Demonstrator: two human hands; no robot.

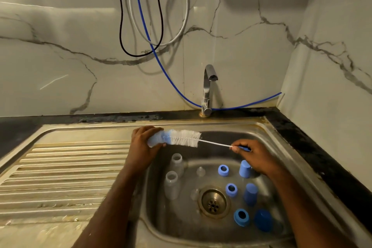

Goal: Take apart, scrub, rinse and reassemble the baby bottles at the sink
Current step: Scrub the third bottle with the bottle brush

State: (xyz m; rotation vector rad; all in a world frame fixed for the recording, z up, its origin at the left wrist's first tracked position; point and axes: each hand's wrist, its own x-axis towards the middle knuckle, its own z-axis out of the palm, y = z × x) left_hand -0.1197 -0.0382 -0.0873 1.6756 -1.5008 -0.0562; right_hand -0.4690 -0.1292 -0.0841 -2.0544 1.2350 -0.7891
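My left hand (142, 143) grips a clear bottle (156, 140) lying sideways over the sink's left rim. A bottle brush (186, 137) with white bristles pokes into its mouth; most of the bristles are outside. My right hand (254, 154) pinches the brush's blue handle. In the steel basin (221, 147) stand two clear bottles (176, 164) (171, 184). Two clear teats (200, 171) (194, 194) sit beside them. Three blue collar rings (223, 170) (231, 189) (241, 217) and three blue caps (244, 168) (250, 193) (263, 220) lie at the right.
The chrome tap (208, 88) stands behind the basin with no water visible. A drain (213, 202) sits mid-basin. A ribbed drainboard (66, 171) spreads left. A dark counter edge (314, 147) runs at right. Cables and a blue hose (157, 54) hang on the marble wall.
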